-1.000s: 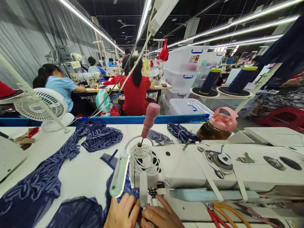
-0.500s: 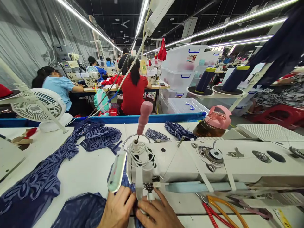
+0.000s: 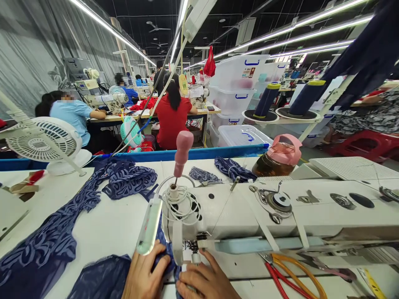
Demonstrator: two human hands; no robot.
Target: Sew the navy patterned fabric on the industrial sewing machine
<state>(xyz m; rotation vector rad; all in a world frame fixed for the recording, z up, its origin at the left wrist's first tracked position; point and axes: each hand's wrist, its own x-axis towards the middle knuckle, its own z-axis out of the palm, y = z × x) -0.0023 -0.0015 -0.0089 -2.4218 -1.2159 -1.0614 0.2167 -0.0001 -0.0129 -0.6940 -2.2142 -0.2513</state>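
Head view, bottom centre: left hand (image 3: 144,276) and right hand (image 3: 207,282) lie flat, fingers pressing blue fabric (image 3: 166,255) under sewing machine (image 3: 249,216) needle, gripping nothing. Scissors (image 3: 289,276) lower right; fan (image 3: 42,143) left.

Bright overhead tube lights (image 3: 299,35); even, soft shadows. Sharp centre, wide-angle stretch at edges; glare on white worktop (image 3: 106,224).

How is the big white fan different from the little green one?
The white fan is bigger and stands on this table, near the blue fabric. The green fan is smaller and sits farther back, by the person in red. Both are round with grilles.
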